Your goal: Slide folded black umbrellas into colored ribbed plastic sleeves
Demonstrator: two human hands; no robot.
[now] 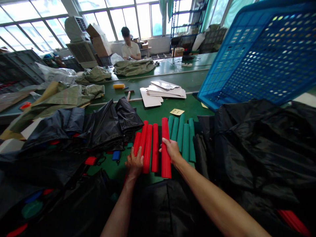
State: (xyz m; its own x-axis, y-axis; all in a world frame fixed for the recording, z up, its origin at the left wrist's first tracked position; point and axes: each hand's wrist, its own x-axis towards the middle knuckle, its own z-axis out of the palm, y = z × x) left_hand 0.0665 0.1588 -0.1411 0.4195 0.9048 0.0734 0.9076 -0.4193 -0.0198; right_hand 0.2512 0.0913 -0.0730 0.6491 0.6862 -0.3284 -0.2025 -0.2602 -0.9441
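Several ribbed red rods (147,148) lie side by side on the green table (190,102). My left hand (134,162) rests with its fingers spread on the leftmost of them. In my right hand (170,149) is another red rod (166,164), pinched around its middle and lifted a little above the table. Just right of it lies a group of ribbed green rods (185,141). A small yellow note (177,112) is on the table beyond the rods.
Black bags (98,126) are heaped at left, more black bags (249,148) at right. A blue crate (271,59) leans at upper right. White cards (164,91) and a yellow roll (118,86) lie farther back. A person (130,49) sits across the tables.
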